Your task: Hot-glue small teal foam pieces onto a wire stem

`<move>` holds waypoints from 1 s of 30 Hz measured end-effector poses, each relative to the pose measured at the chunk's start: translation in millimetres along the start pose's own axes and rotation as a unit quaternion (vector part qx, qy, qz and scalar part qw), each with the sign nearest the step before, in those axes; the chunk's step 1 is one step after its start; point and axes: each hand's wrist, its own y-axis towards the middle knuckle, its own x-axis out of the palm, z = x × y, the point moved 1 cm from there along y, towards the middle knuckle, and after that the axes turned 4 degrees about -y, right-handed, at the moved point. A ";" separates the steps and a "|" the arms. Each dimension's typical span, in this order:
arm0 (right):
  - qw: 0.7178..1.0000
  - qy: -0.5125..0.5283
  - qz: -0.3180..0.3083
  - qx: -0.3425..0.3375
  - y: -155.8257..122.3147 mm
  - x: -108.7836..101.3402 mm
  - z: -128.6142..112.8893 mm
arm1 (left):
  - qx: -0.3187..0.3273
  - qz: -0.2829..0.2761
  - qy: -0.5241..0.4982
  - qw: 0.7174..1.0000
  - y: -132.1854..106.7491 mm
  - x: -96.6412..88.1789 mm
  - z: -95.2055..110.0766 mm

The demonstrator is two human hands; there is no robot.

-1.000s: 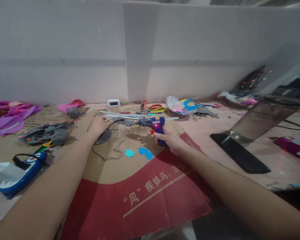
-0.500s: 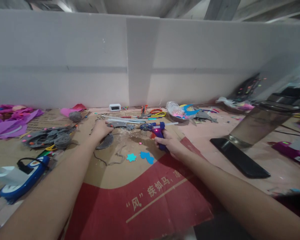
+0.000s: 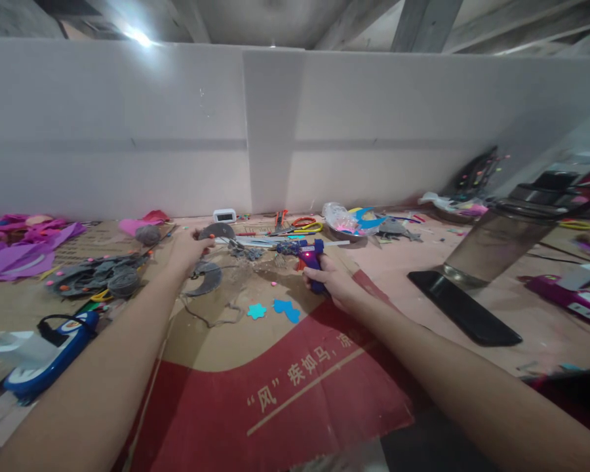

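My right hand [image 3: 332, 278] is wrapped round the handle of a blue glue gun [image 3: 313, 257] with a red light and a white glue stick out of its back; its nozzle points left. My left hand [image 3: 191, 251] pinches a dark grey curved felt piece [image 3: 217, 231], raised above the cardboard. Below that hand a grey crescent-shaped piece [image 3: 207, 280] lies flat, with a loose grey cord [image 3: 219, 319] nearer to me. A turquoise flower cutout [image 3: 256, 311] and blue cutouts [image 3: 287, 309] lie on the cardboard [image 3: 216, 351].
A blue power strip [image 3: 54, 364] and grey felt pieces [image 3: 93, 275] are at left. At right a tumbler [image 3: 496, 242] stands behind a black phone [image 3: 465, 308]. Scissors [image 3: 307, 226], a small white clock [image 3: 225, 216] and a bowl of cutouts [image 3: 354, 223] line the back. Another person's hand shows at far right.
My left hand has lifted the grey curved piece from the cardboard and tilted it up. The glue gun stays in my right hand at nearly the same spot. The view has tilted slightly upward.
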 end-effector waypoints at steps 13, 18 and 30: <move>1.000 -0.027 -0.002 0.000 -7.8 0.9 -11.1 | 0.014 -0.062 -0.351 0.934 -11.8 -11.5 42.9; 0.999 -0.035 0.009 -0.023 -4.6 -2.0 -8.1 | -0.030 -0.088 -0.289 0.953 -21.6 0.5 37.4; 0.984 -0.154 -0.013 -0.085 -16.6 3.5 -20.2 | -0.150 -0.122 -0.096 0.976 -47.6 39.1 7.3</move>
